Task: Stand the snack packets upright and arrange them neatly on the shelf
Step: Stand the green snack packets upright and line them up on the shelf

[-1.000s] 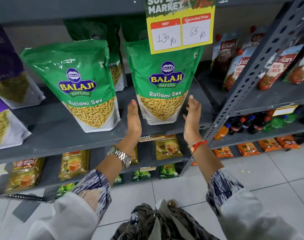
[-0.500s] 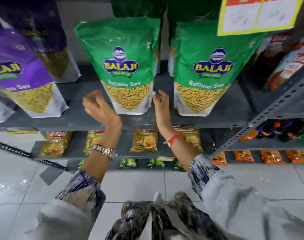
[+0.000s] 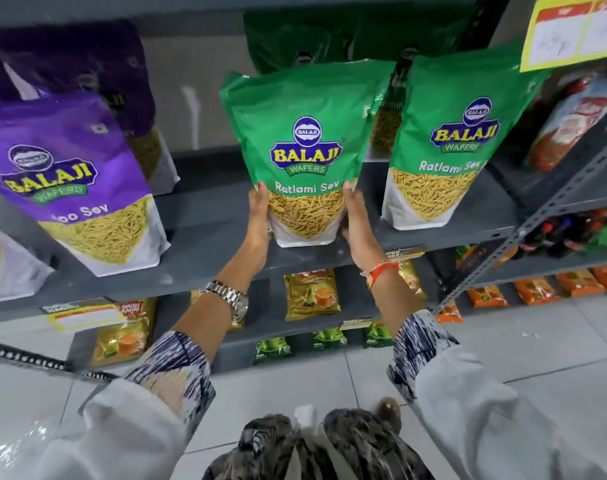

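A green Ratlami Sev packet (image 3: 303, 147) stands upright at the middle of the grey shelf (image 3: 205, 237). My left hand (image 3: 258, 220) grips its lower left side and my right hand (image 3: 355, 223) grips its lower right side. To its right, a second green Ratlami Sev packet (image 3: 454, 143) stands upright, with another green packet (image 3: 381, 129) partly hidden behind the two. At the left a purple Sev packet (image 3: 73, 181) leans, tilted, and a second purple packet (image 3: 87, 71) stands behind it.
A yellow price tag (image 3: 572, 32) hangs from the shelf above at the right. A slotted grey upright (image 3: 537, 216) divides off the ketchup pouches (image 3: 572, 129). Tea packets (image 3: 310, 294) fill the lower shelves. Bare shelf lies between the purple and green packets.
Both hands went from hovering open beside the middle green packet to closing on its lower sides. The view has shifted left and closer to the shelf.
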`<state>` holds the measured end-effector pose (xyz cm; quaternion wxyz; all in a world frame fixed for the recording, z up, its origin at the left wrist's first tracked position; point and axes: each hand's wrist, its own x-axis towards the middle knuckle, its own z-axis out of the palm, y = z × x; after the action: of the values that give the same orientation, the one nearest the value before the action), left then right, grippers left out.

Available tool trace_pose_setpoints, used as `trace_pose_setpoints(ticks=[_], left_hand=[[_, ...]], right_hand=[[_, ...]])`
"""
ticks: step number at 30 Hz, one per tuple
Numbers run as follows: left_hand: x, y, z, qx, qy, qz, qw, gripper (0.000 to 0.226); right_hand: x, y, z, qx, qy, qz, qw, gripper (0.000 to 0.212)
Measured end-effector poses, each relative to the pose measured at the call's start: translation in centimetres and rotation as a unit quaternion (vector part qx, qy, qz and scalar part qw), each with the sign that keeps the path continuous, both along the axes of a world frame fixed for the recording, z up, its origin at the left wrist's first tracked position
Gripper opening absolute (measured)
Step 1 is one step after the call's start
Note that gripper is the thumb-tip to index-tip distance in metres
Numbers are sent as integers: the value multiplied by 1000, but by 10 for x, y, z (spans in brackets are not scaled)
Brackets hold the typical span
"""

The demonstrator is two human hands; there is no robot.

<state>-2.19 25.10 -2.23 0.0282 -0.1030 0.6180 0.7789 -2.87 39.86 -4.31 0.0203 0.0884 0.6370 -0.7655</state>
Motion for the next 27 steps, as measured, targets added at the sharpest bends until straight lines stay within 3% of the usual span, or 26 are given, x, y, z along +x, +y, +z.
trace_pose_setpoints(ticks=[3, 14, 18, 22, 27], left_hand=[[1, 1, 3, 1, 7, -23, 1000, 27], [-3, 7, 3, -31, 2, -28, 999, 49], [-5, 8, 3, -43, -12, -11, 999, 46], [-2, 13, -1, -37, -12, 20, 999, 40], [4, 20, -3, -29, -23, 31, 999, 51]], right_hand=[[3, 2, -1, 1, -14, -5, 1000, 100], [-3, 6, -2, -16, -17, -21, 1000, 112], [-3, 6, 2, -15, -9, -38, 999, 95], [-5, 12, -1, -24, 25, -92, 995, 45], [-7, 14, -7, -10, 10, -57, 998, 49]])
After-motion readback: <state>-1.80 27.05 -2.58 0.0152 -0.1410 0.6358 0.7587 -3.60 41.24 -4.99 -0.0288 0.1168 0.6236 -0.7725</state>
